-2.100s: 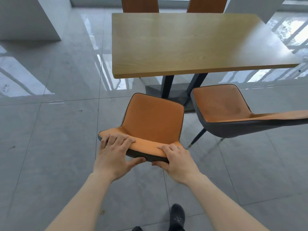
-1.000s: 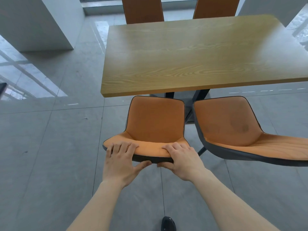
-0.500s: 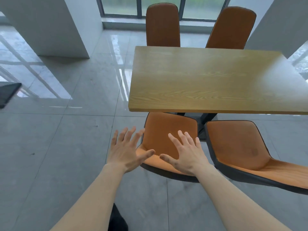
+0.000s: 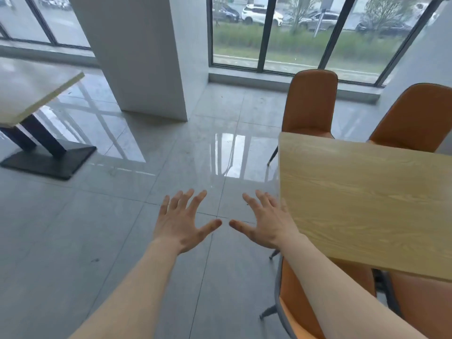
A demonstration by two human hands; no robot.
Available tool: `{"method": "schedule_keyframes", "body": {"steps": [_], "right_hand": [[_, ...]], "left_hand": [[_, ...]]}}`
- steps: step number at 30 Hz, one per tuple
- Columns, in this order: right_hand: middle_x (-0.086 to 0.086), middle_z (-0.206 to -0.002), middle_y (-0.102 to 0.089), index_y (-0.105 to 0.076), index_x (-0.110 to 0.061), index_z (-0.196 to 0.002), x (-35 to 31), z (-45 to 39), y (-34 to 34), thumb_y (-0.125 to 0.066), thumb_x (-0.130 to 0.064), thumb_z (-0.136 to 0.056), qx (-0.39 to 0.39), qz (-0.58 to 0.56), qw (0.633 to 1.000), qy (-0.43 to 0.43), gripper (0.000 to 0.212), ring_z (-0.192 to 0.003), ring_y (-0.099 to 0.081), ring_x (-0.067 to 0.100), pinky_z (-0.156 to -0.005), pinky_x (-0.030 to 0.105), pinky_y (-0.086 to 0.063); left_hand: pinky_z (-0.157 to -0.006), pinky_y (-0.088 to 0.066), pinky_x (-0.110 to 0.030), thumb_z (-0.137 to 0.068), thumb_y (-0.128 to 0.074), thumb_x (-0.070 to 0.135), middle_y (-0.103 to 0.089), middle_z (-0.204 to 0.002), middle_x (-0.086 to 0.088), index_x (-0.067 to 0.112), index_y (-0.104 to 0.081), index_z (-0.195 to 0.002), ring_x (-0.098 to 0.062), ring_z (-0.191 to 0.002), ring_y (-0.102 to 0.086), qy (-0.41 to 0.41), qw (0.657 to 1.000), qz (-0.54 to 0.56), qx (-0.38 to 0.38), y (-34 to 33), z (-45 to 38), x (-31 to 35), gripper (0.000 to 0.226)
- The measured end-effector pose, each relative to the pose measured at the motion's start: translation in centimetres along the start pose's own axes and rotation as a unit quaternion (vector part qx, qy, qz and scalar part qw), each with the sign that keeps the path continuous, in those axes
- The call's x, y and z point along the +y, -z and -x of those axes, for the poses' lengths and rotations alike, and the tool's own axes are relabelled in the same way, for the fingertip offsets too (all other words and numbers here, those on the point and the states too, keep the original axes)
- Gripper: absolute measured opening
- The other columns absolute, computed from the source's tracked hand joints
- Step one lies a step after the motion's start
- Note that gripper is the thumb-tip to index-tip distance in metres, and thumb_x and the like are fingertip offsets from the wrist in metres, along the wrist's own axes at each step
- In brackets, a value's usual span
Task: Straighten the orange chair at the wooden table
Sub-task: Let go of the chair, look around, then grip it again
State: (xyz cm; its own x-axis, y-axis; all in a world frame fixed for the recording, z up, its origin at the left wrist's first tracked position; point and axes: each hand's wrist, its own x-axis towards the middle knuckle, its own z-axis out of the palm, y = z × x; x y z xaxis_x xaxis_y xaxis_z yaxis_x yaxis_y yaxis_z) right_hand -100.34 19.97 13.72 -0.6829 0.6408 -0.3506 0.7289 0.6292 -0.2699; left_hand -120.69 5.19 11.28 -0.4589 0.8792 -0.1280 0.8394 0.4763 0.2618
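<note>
The orange chair [image 4: 297,302] sits tucked under the near edge of the wooden table [image 4: 362,199] at the lower right, partly hidden by my right forearm. My left hand [image 4: 182,223] and my right hand [image 4: 265,222] both hover over the grey floor left of the table, fingers spread, palms down, holding nothing. Neither hand touches the chair.
A second orange chair [image 4: 420,307] stands beside the first under the table. Two more orange chairs [image 4: 310,101] [image 4: 415,118] face it from the far side. A white pillar [image 4: 144,55] rises ahead; another table [image 4: 29,94] on a black base stands at the left.
My hands let go of the chair back and lifted with fingers spread. The view swung up and to the left, so the chair and table now lie at the right.
</note>
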Motion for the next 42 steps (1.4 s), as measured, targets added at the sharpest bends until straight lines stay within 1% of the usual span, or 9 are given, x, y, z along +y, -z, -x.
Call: {"method": "schedule_keyframes", "body": {"steps": [4, 9, 17, 20, 25, 31, 36, 39, 42], "right_hand": [[0.001, -0.175, 0.001, -0.005, -0.040, -0.163, -2.2, -9.3, 3.1, -0.026, -0.095, -0.080, 0.007, 0.005, 1.000, 0.010, 0.102, -0.160, 0.006, 0.025, -0.127, 0.061, 0.000], [0.002, -0.175, 0.002, -0.004, -0.039, -0.164, -1.2, -23.1, 7.4, -0.025, -0.096, -0.079, 0.013, -0.003, 1.000, -0.003, 0.104, -0.160, 0.008, 0.025, -0.127, 0.061, 0.001], [0.002, -0.175, -0.003, -0.008, -0.040, -0.163, 2.1, -44.8, 20.5, -0.023, -0.098, -0.077, 0.049, -0.010, 0.999, -0.014, 0.104, -0.160, 0.003, 0.026, -0.127, 0.060, 0.003], [0.002, -0.175, -0.004, -0.008, -0.040, -0.162, 3.3, -52.0, 25.3, -0.022, -0.099, -0.077, 0.068, -0.008, 0.997, -0.024, 0.105, -0.160, 0.003, 0.026, -0.127, 0.060, 0.003], [0.001, -0.175, -0.002, -0.006, -0.041, -0.163, 6.0, -64.7, 30.3, -0.020, -0.100, -0.076, 0.084, -0.007, 0.995, -0.057, 0.106, -0.160, 0.003, 0.025, -0.127, 0.059, 0.004], [-0.001, -0.175, 0.001, -0.007, -0.042, -0.162, 8.6, -80.8, 37.1, -0.025, -0.097, -0.077, 0.095, -0.026, 0.989, -0.112, 0.103, -0.160, 0.005, 0.022, -0.128, 0.056, 0.004], [0.000, -0.175, 0.000, -0.006, -0.041, -0.162, 11.5, -91.1, 44.5, -0.024, -0.096, -0.078, 0.120, -0.045, 0.978, -0.161, 0.102, -0.160, 0.005, 0.022, -0.128, 0.056, 0.002], [0.000, -0.175, 0.000, -0.006, -0.041, -0.162, 14.7, -95.1, 47.9, -0.024, -0.096, -0.079, 0.135, -0.057, 0.969, -0.200, 0.101, -0.160, 0.005, 0.023, -0.128, 0.056, 0.002], [0.000, -0.175, 0.001, -0.004, -0.041, -0.163, 19.2, -98.8, 50.5, -0.024, -0.095, -0.081, 0.143, -0.067, 0.958, -0.241, 0.100, -0.160, 0.006, 0.023, -0.128, 0.056, 0.003]], "left_hand": [[-0.126, 0.008, -0.048, -0.075, -0.018, 0.099, -0.011, -0.171, 0.006, 0.047, -0.007, -0.159, -0.020, -0.157, 0.000, 0.002, 1.000, -0.006, 0.001, 2.8, -8.4, -3.8, 0.099], [-0.126, 0.006, -0.049, -0.076, -0.018, 0.098, -0.013, -0.171, 0.006, 0.047, -0.006, -0.159, -0.021, -0.157, -0.002, -0.004, 1.000, -0.030, -0.002, 5.7, -23.1, -5.9, 0.099], [-0.127, -0.001, -0.049, -0.077, -0.021, 0.097, -0.017, -0.170, 0.006, 0.047, -0.010, -0.159, -0.019, -0.156, -0.009, -0.036, 0.999, -0.035, 0.006, 13.6, -49.4, -4.8, 0.097], [-0.127, 0.002, -0.047, -0.078, -0.023, 0.096, -0.018, -0.170, 0.006, 0.047, -0.010, -0.160, -0.019, -0.156, -0.007, -0.051, 0.998, -0.031, 0.010, 16.0, -58.2, -4.7, 0.096], [-0.127, 0.003, -0.047, -0.075, -0.018, 0.098, -0.018, -0.170, 0.006, 0.045, -0.012, -0.160, -0.018, -0.157, -0.006, -0.084, 0.996, -0.032, 0.014, 17.7, -73.8, -5.3, 0.100], [-0.126, 0.003, -0.046, -0.077, -0.022, 0.096, -0.019, -0.170, 0.007, 0.046, -0.015, -0.159, -0.018, -0.157, -0.007, -0.131, 0.991, -0.020, 0.004, 19.8, -94.3, -5.9, 0.097], [-0.126, 0.002, -0.047, -0.078, -0.025, 0.094, -0.020, -0.170, 0.006, 0.047, -0.016, -0.159, -0.018, -0.157, -0.008, -0.185, 0.982, -0.028, -0.012, 23.5, -109.5, -3.5, 0.094], [-0.126, 0.003, -0.046, -0.078, -0.024, 0.094, -0.019, -0.170, 0.007, 0.047, -0.015, -0.159, -0.018, -0.157, -0.007, -0.226, 0.973, -0.034, -0.023, 24.8, -116.8, 0.0, 0.094], [-0.126, 0.004, -0.046, -0.077, -0.022, 0.095, -0.018, -0.170, 0.006, 0.047, -0.014, -0.159, -0.018, -0.157, -0.006, -0.269, 0.962, -0.040, -0.028, 24.5, -123.7, 4.4, 0.095]]}}
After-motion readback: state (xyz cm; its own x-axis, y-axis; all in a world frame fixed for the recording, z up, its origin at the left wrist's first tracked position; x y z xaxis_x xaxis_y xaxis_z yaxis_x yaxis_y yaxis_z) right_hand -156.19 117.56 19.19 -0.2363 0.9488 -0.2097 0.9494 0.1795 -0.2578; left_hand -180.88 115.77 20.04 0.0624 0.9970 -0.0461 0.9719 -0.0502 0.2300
